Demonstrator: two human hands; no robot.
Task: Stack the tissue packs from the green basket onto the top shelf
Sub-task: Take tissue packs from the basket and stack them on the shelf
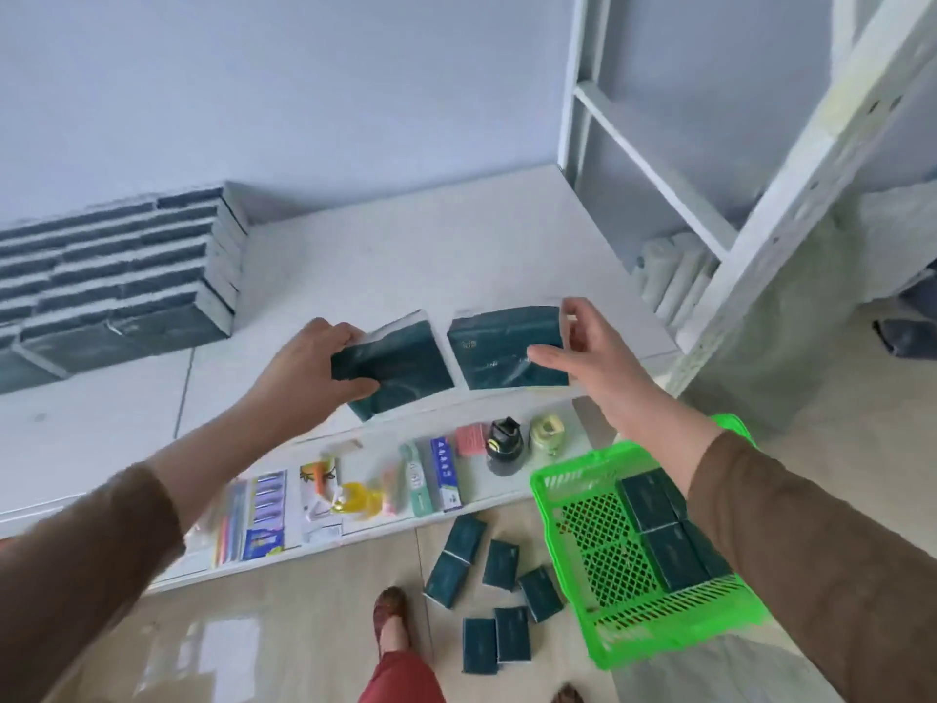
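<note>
I have two dark green tissue packs at the front edge of the top shelf [405,246]. Each one is flat, shiny and wrapped in plastic, with a thin white side. My left hand [309,362] is closed on the left pack [405,365], thumb under and fingers on top. That pack is tilted, with its far end up and its near end hanging past the edge. My right hand [588,357] is open, with fingers spread, just beside the right pack [499,347]. I cannot tell if it touches. That pack lies flat with its long side going left to right.

A big stack of packs [116,276] sits far left on the same shelf, against the pale wall [304,83].

The shelf is white. A lower shelf [487,489] holds small items. The green basket [573,530] hangs near my right arm with a few packs [664,530] inside. More packs [499,563] lie scattered on the shiny floor [284,626]. A white ladder frame [760,205] stands at the right.
</note>
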